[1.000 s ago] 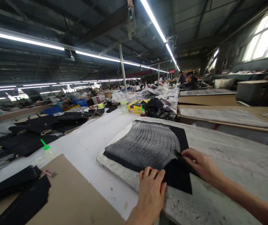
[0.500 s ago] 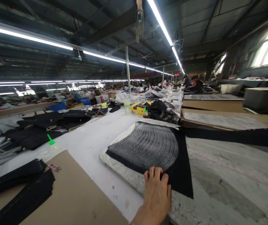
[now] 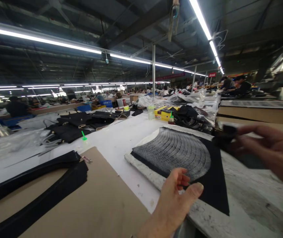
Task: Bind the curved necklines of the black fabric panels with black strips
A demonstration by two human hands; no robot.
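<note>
A black fabric panel with a grey curved, ribbed pattern [image 3: 173, 152] lies on a stained pale board [image 3: 151, 175]. Over the panel's near edge is my left hand [image 3: 175, 201], palm turned sideways, thumb and curled fingers apart with nothing between them. At the right, my right hand [image 3: 270, 148] pinches a dark strip [image 3: 225, 135], blurred by motion, beside the panel's far right corner. Long black curved pieces [image 3: 44, 198] rest on a brown board [image 3: 101, 195] at the left, near a small pink tool [image 3: 87, 159].
A green-tipped bottle [image 3: 84, 136] stands on the white table [image 3: 114, 142]. Black bag parts [image 3: 74, 127] lie behind it. Farther back are a yellow box [image 3: 163, 113], a jar [image 3: 151, 113] and dark straps [image 3: 187, 117]. Other people [image 3: 240, 86] work at the back right.
My left hand has lifted off the panel's edge and rolled open. My right hand has come into view with the dark strip. The view has turned left, shifting things rightward.
</note>
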